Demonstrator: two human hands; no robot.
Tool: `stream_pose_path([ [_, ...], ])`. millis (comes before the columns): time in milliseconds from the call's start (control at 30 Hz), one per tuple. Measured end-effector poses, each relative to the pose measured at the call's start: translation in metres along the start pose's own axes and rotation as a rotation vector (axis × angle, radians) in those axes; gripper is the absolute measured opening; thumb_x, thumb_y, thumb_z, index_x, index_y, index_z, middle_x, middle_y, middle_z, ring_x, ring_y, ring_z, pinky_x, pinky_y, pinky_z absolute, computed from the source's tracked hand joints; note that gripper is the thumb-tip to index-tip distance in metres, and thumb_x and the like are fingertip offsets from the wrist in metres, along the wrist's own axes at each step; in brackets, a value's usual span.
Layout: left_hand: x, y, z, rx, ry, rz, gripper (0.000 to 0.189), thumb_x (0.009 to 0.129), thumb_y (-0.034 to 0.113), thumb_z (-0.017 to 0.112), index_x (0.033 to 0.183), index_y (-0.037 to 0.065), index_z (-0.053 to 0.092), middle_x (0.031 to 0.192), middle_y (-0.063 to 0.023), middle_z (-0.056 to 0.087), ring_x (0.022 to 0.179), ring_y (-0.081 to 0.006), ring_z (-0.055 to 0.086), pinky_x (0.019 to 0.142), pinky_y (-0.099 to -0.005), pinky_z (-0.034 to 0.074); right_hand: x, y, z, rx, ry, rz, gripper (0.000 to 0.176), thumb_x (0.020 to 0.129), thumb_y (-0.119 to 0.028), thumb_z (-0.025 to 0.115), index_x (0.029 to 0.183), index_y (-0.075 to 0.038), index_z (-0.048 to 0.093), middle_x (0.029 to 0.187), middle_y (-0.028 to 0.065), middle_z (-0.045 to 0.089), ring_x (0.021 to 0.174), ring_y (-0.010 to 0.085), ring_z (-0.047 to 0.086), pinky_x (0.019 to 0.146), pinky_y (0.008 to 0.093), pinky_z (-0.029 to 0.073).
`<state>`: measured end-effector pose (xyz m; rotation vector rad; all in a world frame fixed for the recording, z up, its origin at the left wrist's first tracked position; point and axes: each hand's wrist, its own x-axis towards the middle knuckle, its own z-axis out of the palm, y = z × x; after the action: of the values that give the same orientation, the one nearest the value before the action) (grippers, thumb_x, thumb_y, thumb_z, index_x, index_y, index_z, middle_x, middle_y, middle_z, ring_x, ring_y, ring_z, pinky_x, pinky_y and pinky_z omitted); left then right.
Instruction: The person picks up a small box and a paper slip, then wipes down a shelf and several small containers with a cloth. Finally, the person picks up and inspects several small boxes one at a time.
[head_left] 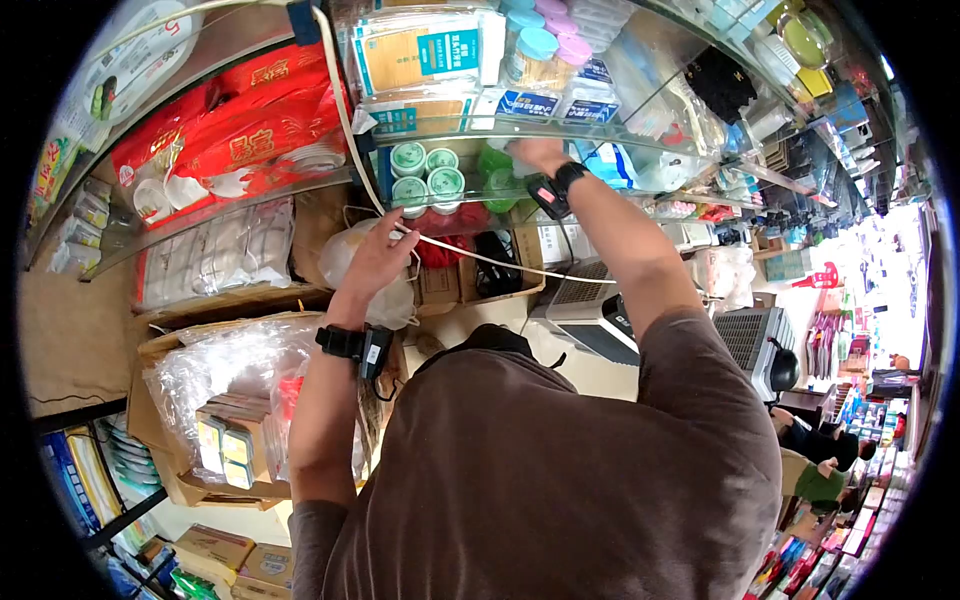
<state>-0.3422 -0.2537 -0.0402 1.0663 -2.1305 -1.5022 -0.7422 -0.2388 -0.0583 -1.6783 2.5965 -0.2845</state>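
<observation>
My left hand (pixel 378 258) is at the front edge of the glass shelf (pixel 300 182), fingers stretched out beside a white cable (pixel 480 254). Just beyond its fingertips stand several round white tubs with green lids (pixel 446 183). My right hand (pixel 540 154) reaches into the same shelf, right of the tubs, next to a green translucent plastic item (pixel 495 165); its fingertips are blurred and partly hidden. A blue-and-white package (pixel 612 165) lies to the right of that hand. Both wrists carry black straps with small devices.
Flat packs (pixel 410 55) and jars with blue and pink lids (pixel 537 43) fill the shelf above. Red packages (pixel 255 115) lie at left. Below are a white plastic bag (pixel 350 252), an open cardboard box (pixel 155 410) and grey appliances (pixel 590 310). People stand far right.
</observation>
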Motion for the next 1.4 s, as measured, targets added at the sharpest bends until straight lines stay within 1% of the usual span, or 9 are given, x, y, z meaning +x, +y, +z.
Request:
stream_pose_path([
  [200,0.01,-0.017,0.007,0.017,0.014,0.051,0.071,0.095,0.041,0.07,0.149,0.0,0.049,0.127,-0.0234,0.067,0.096,-0.0269,0.07,0.087,-0.0381,0.056,-0.014,-0.014,0.012,-0.221,-0.308,-0.189,0.03,0.087,-0.014,0.061,0.113,-0.004,0.072,0.116,0.0236,0.072,0.112,0.0366,0.069,0.093,0.0472,0.056],
  [333,0.009,-0.015,0.01,0.006,0.01,0.034,0.071,0.095,0.042,0.07,0.148,0.0,0.049,0.128,-0.0239,0.066,0.097,-0.0283,0.07,0.087,-0.0389,0.056,-0.027,-0.02,-0.02,-0.202,-0.41,-0.267,0.032,0.079,-0.011,0.066,0.104,0.005,0.073,0.108,0.0265,0.073,0.106,0.0392,0.072,0.089,0.0464,0.057],
  [600,0.008,-0.012,0.009,0.056,-0.021,0.041,0.069,0.095,0.042,0.07,0.148,0.003,0.05,0.131,-0.0236,0.065,0.101,-0.0297,0.07,0.089,-0.0394,0.056,0.008,-0.041,0.007,-0.498,-0.661,-0.208,0.032,0.077,-0.016,0.066,0.102,0.0,0.077,0.103,0.0222,0.076,0.095,0.0371,0.075,0.075,0.0469,0.059],
  [733,0.007,-0.013,0.01,0.028,-0.017,0.019,0.068,0.095,0.041,0.069,0.149,0.003,0.05,0.133,-0.0226,0.064,0.101,-0.0291,0.07,0.09,-0.0386,0.056,-0.029,-0.061,-0.067,-0.317,-0.649,-0.191,0.031,0.076,-0.017,0.063,0.099,-0.002,0.077,0.101,0.0179,0.076,0.093,0.0347,0.074,0.077,0.0446,0.057],
  [900,0.015,-0.011,0.009,0.086,-0.021,0.006,0.068,0.096,0.039,0.069,0.15,0.003,0.048,0.135,-0.0217,0.064,0.1,-0.0277,0.07,0.09,-0.0378,0.055,-0.121,-0.015,-0.076,-0.016,-0.435,0.045,0.039,0.079,-0.02,0.067,0.112,0.001,0.073,0.105,0.0258,0.074,0.104,0.0396,0.071,0.091,0.0473,0.057],
  [1000,0.012,0.0,0.006,0.076,-0.046,0.011,0.069,0.096,0.039,0.069,0.151,0.003,0.047,0.135,-0.0204,0.065,0.098,-0.0264,0.07,0.089,-0.0378,0.055,-0.166,0.054,-0.009,0.209,-0.208,0.105,0.041,0.076,-0.018,0.073,0.115,-0.003,0.073,0.099,0.0193,0.077,0.095,0.0355,0.073,0.084,0.0449,0.057],
  [1200,0.008,0.009,0.002,0.05,-0.114,-0.104,0.068,0.097,0.036,0.069,0.153,0.005,0.045,0.134,-0.0182,0.065,0.093,-0.0219,0.07,0.086,-0.0347,0.055,-0.211,0.038,0.028,1.583,-0.008,0.793,0.033,0.083,-0.004,0.069,0.116,0.004,0.068,0.107,0.0108,0.071,0.093,0.0207,0.069,0.083,0.0379,0.058],
  [1300,0.013,-0.006,0.005,0.008,-0.112,-0.041,0.067,0.098,0.034,0.069,0.153,0.005,0.045,0.136,-0.0197,0.063,0.093,-0.0218,0.07,0.086,-0.0335,0.055,-0.178,0.041,0.098,2.315,0.009,0.867,0.034,0.101,-0.016,0.047,0.126,-0.003,0.066,0.114,0.0125,0.071,0.107,0.0265,0.07,0.094,0.0462,0.057],
  [1400,0.01,0.006,0.002,0.06,-0.133,-0.022,0.067,0.098,0.032,0.071,0.153,0.005,0.045,0.137,-0.0205,0.062,0.095,-0.0233,0.071,0.086,-0.034,0.055,-0.148,0.005,0.084,2.509,0.1,0.586,0.035,0.1,-0.02,0.045,0.124,-0.004,0.065,0.116,0.0148,0.07,0.107,0.0351,0.068,0.098,0.0536,0.053],
])
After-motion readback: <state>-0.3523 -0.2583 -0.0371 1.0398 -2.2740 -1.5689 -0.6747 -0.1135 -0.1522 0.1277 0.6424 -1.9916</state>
